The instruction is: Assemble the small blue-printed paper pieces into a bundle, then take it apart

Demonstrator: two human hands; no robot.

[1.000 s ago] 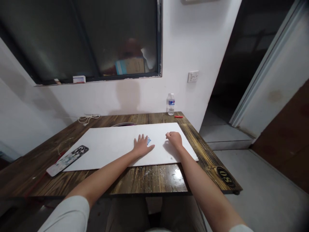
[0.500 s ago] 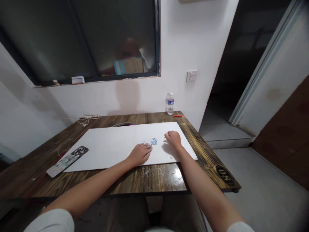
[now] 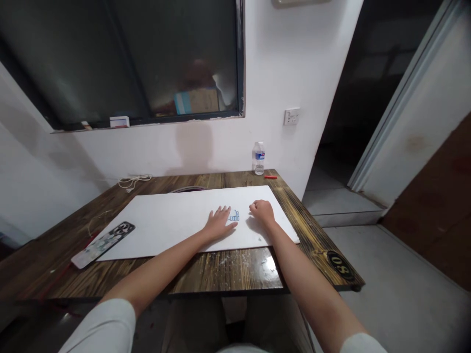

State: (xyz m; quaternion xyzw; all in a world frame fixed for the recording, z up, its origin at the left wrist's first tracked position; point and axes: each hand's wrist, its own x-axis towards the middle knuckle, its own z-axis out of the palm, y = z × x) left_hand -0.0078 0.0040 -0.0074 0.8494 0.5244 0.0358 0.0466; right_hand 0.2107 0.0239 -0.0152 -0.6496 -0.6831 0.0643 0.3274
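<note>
On the white board, my left hand lies palm down with its fingers spread, holding nothing. Small blue marks or blue-outlined pieces show just right of its fingers; part of them is hidden under the hand. They look like a row of little rectangles, but I cannot tell whether they are drawn or loose. To their right, my right hand is closed in a fist above the board, casting a shadow. Whatever may be inside the fist is hidden.
A patterned phone overlaps the board's left edge. At the back of the wooden table stand a water bottle and, beside it, a red pen-like object. A white cable lies at the back left. A round number plaque marks the right corner.
My left hand has shifted slightly forward and its fingers have spread, covering the left part of the blue marks. My right hand stays a fist in nearly the same spot.
</note>
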